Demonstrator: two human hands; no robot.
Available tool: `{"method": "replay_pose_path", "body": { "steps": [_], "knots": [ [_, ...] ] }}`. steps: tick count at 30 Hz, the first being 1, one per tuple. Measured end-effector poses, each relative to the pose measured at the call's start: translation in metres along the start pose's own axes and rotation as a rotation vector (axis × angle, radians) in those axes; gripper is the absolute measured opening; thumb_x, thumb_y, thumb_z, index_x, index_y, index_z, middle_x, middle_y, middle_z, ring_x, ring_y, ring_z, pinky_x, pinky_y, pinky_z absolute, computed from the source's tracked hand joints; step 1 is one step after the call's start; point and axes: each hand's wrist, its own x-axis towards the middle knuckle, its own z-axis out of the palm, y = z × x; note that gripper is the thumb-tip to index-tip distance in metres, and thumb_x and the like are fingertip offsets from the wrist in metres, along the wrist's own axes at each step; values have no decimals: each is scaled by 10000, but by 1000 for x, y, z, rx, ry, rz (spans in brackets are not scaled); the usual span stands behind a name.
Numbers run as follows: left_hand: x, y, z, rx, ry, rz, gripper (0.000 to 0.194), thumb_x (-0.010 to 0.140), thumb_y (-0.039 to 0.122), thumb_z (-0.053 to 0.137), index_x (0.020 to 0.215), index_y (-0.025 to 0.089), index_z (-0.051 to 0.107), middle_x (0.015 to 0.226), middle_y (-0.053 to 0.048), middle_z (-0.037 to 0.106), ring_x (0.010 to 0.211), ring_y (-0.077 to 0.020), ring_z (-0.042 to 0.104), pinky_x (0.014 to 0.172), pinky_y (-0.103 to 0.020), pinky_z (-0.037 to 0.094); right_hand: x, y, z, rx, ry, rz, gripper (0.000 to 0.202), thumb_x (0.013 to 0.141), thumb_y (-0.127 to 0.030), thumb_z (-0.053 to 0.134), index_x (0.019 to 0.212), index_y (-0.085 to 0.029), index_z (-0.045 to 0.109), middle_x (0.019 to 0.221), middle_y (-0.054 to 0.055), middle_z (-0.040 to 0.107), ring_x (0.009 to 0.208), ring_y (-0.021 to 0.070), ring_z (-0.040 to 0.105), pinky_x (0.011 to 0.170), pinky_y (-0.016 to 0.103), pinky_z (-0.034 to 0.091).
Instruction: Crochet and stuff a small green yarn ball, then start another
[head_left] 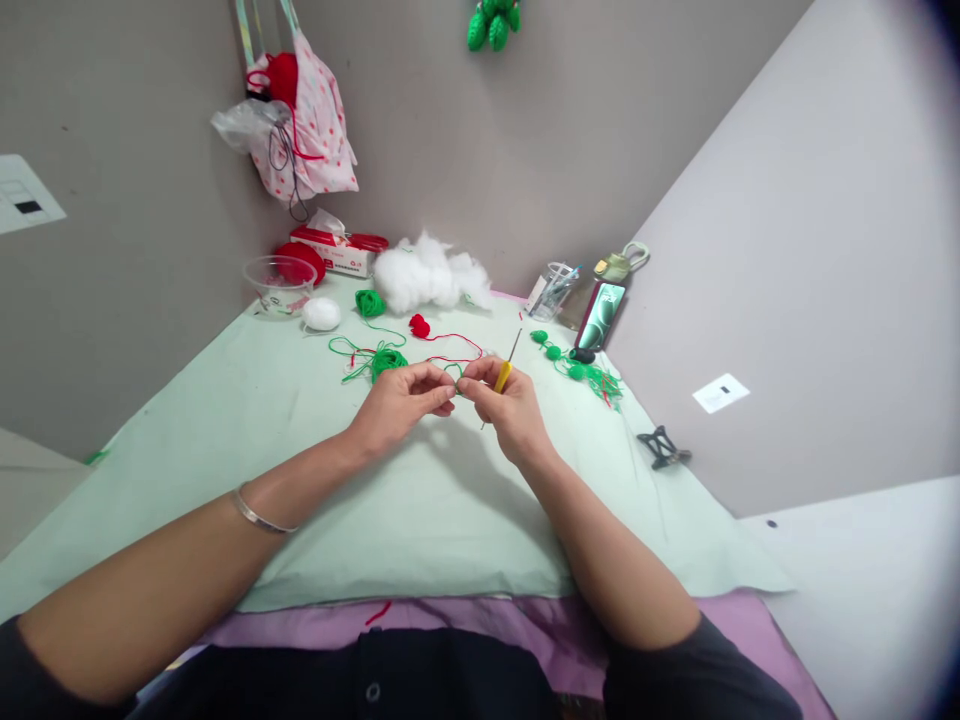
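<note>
My left hand [405,405] and my right hand [508,405] meet above the pale green cloth [420,520], fingertips nearly touching. Both pinch a small piece of green yarn [454,371] between thumb and finger. A crochet hook with a yellow handle [502,377] also rests in my right hand, its metal tip pointing up and away. Just beyond my left hand lies a tangle of green yarn [388,361]. A small red piece [419,326] trails a red strand toward my hands.
White stuffing [427,275], a green ball [370,303], a white ball [321,314], a plastic tub [279,290] and a tissue box [337,250] stand behind. On the right are small green pieces [553,353], a phone [601,315] and a black stand [663,448].
</note>
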Motion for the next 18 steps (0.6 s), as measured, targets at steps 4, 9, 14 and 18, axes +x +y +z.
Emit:
{"method": "replay_pose_path", "body": {
  "steps": [4,9,14,18],
  "knots": [
    [1,-1,0,-50,-46,-56,238,743,372,812,799,170,700,777,-1,683,747,-168,708,831,-366,599,2,1,-1,127,-57,88,226,699,-303,805,791,-205,624,587,-91,452,465,46,255,452,251,183],
    [0,1,1,-138,-82,-105,228,744,350,814,791,166,689,790,4,663,761,-155,694,882,-382,590,3,-2,-3,230,-154,175,261,761,-397,786,848,-186,659,610,-81,450,478,40,212,462,241,136],
    [-1,4,-3,-217,-63,-107,243,783,379,793,807,159,691,795,3,633,786,-136,647,902,-361,564,4,-7,-14,195,-188,119,359,898,-446,619,1067,-161,757,919,41,621,610,75,370,494,235,240],
    [2,2,-8,-257,-36,-113,270,785,401,799,815,162,677,811,-12,656,803,-146,640,853,-337,523,5,-14,-22,203,-218,154,330,890,-382,670,1131,-171,748,867,33,643,561,67,307,476,229,228]
  ]
}}
